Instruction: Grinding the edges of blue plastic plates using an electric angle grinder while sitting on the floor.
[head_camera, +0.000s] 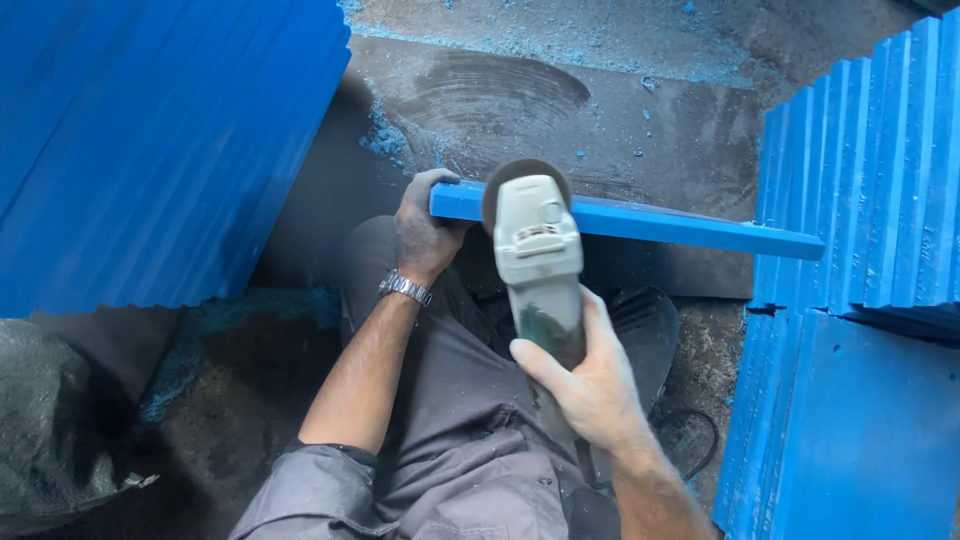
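Observation:
My left hand (424, 225), dusty and with a metal wristwatch on the wrist, grips the left end of a long blue plastic bar (690, 226) that lies across my knee and reaches right to a stack of blue panels. My right hand (588, 378) holds the body of a grey angle grinder (538, 262). Its round disc (520, 178) sits against the bar's top edge, just right of my left hand. My grey trousers show under both arms.
A big stack of blue sheets (150, 140) leans at the left. Upright blue panels (870, 180) stand at the right, with flat ones (860, 430) below them. A dark board (600, 110) dusted with blue shavings lies ahead. A black cable (700, 440) runs by my right leg.

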